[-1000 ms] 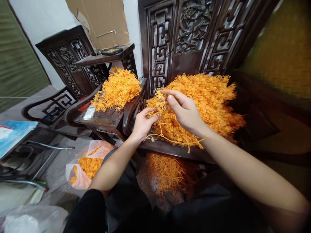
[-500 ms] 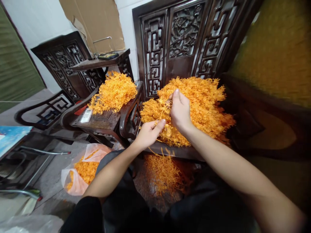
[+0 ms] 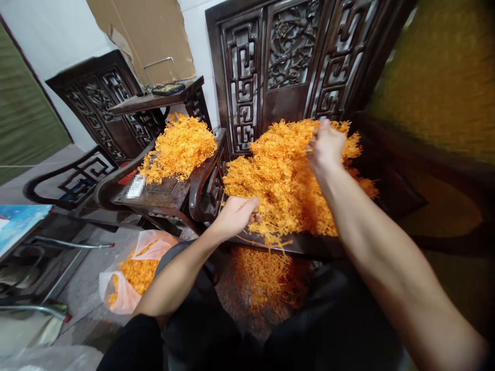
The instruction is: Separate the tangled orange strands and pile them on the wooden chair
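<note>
A large heap of orange, curly, frilly strands (image 3: pixel 278 175) covers the seat of the dark wooden chair before me; I cannot tell exactly what the strands are. My left hand (image 3: pixel 237 216) is closed at the heap's front left edge, thumb against bent fingers. Thin orange strands (image 3: pixel 270 239) hang from it over the seat's front edge. Higher and to the right, my right hand (image 3: pixel 328 147) is in a pinch above the back of the heap, slightly blurred. A bit of orange shows at its fingertips, too small to make out.
Loose orange strands (image 3: pixel 263 278) lie on the floor between my legs. A second orange pile (image 3: pixel 181 147) sits on a chair at left. A translucent pink bag (image 3: pixel 121 291) holds more orange pieces. Behind stand a carved chair back (image 3: pixel 288 98) and a side table with a phone (image 3: pixel 169 89).
My right hand has moved right and slightly up, away from my left hand. The left hand stays almost in place, shifted slightly left. The view has tilted a little.
</note>
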Motion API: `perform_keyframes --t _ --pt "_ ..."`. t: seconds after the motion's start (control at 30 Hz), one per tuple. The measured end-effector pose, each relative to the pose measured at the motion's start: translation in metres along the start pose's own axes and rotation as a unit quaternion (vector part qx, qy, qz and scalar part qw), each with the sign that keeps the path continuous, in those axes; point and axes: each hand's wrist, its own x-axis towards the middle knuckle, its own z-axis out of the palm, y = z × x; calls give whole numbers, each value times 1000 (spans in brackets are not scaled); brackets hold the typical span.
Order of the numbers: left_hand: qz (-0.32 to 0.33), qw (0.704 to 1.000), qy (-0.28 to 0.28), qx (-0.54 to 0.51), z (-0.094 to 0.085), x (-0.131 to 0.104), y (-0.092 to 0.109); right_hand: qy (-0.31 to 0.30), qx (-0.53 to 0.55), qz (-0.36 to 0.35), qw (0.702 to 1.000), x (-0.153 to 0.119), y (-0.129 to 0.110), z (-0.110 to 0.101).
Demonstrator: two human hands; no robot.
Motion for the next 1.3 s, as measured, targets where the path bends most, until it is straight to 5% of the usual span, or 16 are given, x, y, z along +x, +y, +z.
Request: perform_keyframes --t 0.07,0.27,0.57,0.7,0.8,0.97,1.17,1.3 --pt "19 999 20 28 -7 1 -2 0 59 120 991 4 -1 -11" --pt "145 982 44 113 -13 14 -5 -267 198 225 916 -55 -32 11" --pt "246 930 167 218 -3 36 -16 -142 259 385 874 -88 -44 41" --pt "271 909 190 254 2 42 -16 -162 266 418 853 -92 -50 46" --pt "280 903 172 277 9 43 -14 -168 305 410 843 -92 -50 50" --pt "250 904 124 323 27 36 -8 -84 321 338 881 -71 -39 51" --pt "223 916 35 332 36 22 -2 0 290 240 926 -22 -20 17" --pt "207 920 61 327 26 27 -4 -96 251 244 932 -16 -14 4"
